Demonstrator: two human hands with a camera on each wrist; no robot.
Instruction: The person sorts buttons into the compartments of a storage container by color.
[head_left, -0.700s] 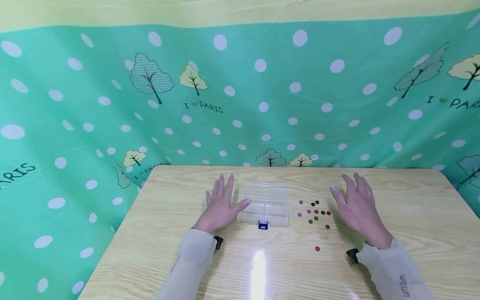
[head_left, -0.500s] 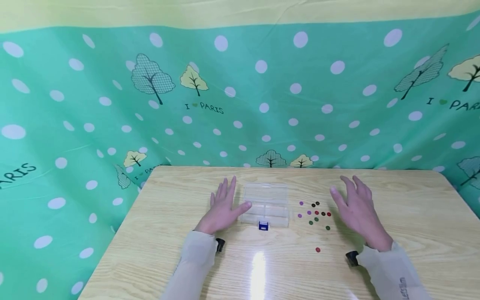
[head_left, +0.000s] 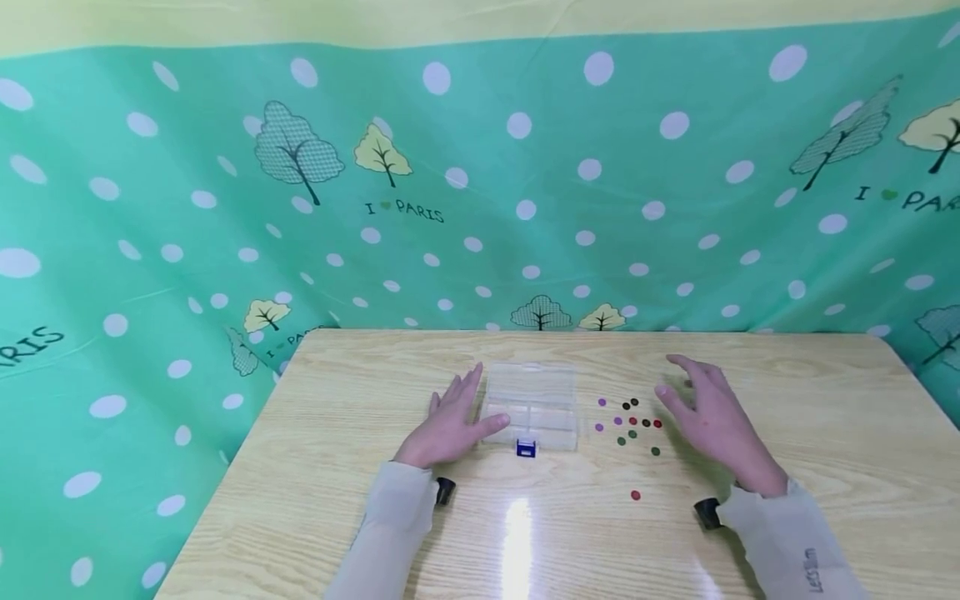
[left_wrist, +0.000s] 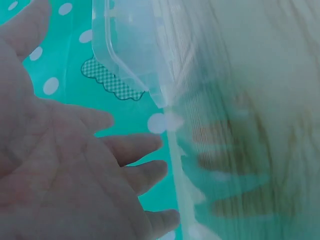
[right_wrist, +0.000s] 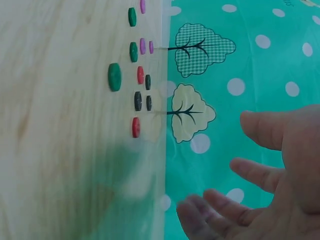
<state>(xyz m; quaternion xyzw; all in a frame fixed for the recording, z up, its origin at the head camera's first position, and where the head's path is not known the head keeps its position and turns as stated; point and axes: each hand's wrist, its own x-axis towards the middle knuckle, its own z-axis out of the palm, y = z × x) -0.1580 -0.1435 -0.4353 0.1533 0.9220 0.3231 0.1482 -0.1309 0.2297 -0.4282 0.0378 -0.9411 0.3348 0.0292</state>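
Note:
A clear plastic box (head_left: 555, 418) with a divider lies with its lid (head_left: 531, 383) folded back, a blue latch (head_left: 526, 448) at its front. Just left of it, my left hand (head_left: 450, 427) has its fingers extended and holds nothing; its thumb overlaps the box's edge in the head view. The left wrist view shows the box's corner (left_wrist: 127, 50) beyond that thumb. Several small round buttons lie to the box's right: purple (head_left: 602, 402), black (head_left: 634, 402), red (head_left: 657, 424) and green (head_left: 621, 442). To their right hovers my right hand (head_left: 712, 421), fingers loosely bent, holding nothing.
One red button (head_left: 635, 495) lies apart, nearer the front. The pale wooden table (head_left: 315, 467) ends at a green dotted curtain (head_left: 480, 208) hanging behind and along the left side. A bright reflection glares on the tabletop in front of the box.
My left hand has turned and shifted slightly right, closer to the box, its fingers drawn nearer together. The right hand's fingers have bent a little more. Buttons and box stay put.

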